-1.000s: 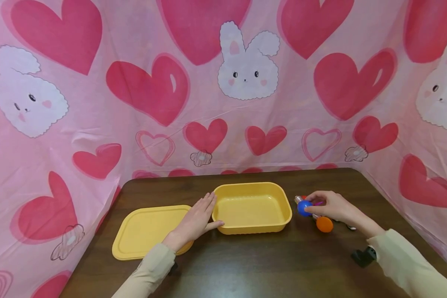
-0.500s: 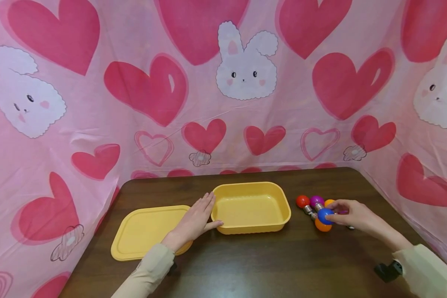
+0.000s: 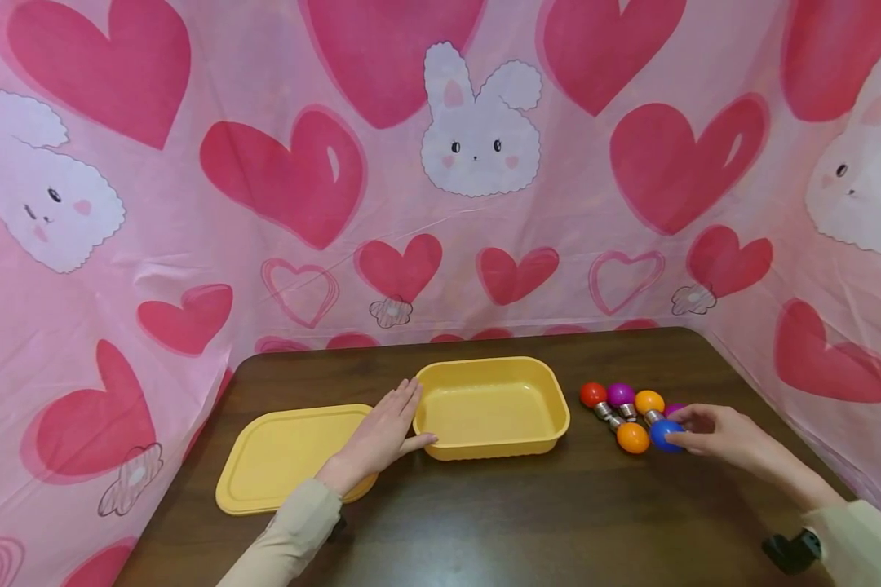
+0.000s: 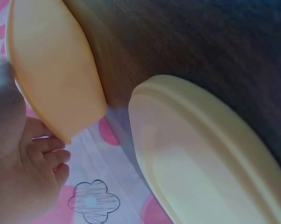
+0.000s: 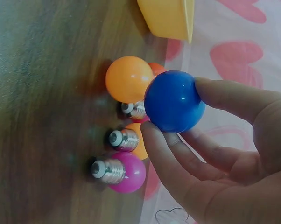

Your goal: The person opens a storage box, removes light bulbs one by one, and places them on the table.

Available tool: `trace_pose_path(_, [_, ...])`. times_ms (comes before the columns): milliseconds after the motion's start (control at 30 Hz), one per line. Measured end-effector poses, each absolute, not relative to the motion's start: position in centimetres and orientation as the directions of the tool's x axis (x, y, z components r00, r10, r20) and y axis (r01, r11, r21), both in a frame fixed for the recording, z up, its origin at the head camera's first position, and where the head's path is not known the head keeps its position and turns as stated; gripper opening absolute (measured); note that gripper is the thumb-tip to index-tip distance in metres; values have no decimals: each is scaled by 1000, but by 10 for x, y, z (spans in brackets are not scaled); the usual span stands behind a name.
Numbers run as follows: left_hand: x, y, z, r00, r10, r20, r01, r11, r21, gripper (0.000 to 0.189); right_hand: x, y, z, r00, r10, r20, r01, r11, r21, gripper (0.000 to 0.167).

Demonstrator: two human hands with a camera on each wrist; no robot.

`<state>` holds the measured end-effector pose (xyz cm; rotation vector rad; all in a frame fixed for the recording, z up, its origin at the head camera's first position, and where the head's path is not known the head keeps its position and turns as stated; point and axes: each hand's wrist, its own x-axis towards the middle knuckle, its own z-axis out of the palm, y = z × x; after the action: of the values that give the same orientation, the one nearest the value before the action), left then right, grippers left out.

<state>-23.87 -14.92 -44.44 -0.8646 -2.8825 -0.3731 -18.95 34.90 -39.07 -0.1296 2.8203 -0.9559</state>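
Between thumb and fingertips, my right hand [image 3: 727,436] pinches a blue light bulb [image 5: 174,101] by its round globe. It overlaps the right end of a loose group of bulbs in the head view. That group has a red bulb [image 3: 593,395], a purple bulb [image 3: 621,395], an orange bulb [image 3: 649,402], a nearer orange bulb [image 3: 633,438] and another purple bulb [image 5: 127,172] partly covered by my hand. My left hand [image 3: 382,428] rests with straight fingers against the left side of a yellow box [image 3: 492,449], whose inside shows bare.
A flat yellow lid [image 3: 286,452] lies left of the box, partly under my left forearm. All of it stands on a dark wooden table [image 3: 499,522]. A pink cloth with hearts and rabbits [image 3: 382,204] hangs around the back and sides.
My right hand has moved to the right with the blue bulb, from beside the box to the group's right end, uncovering the other bulbs. The left hand stays at the box.
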Motion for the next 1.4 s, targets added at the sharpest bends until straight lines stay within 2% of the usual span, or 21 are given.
trace_pose_path(200, [-238,-149,-445,-834,524,173,551,808,208,90,-188,355,-394,-983,-120,-139,-17,814,-581,52])
trace_pose_path(433, [-239,-149,-444,-834,523,176,551,807,215,89,-184,366,-395,-986,-107,-127,-8,794,-608,48])
trace_pose_path(800, [-239,-150,-443,-839,519,164,544,810,218,90,-182,385,-396,-988,-43,-147,50,815,-578,56])
trace_pose_path(1167, [-238,-151,-443,-840,519,161,543,809,224,90,-180,402,-409,-993,-17,-113,61,760,-648,53])
trace_pose_path(1400, [-238,-150,-443,-842,515,161,540,811,225,89,-179,410,-414,-989,21,-146,106,794,-599,60])
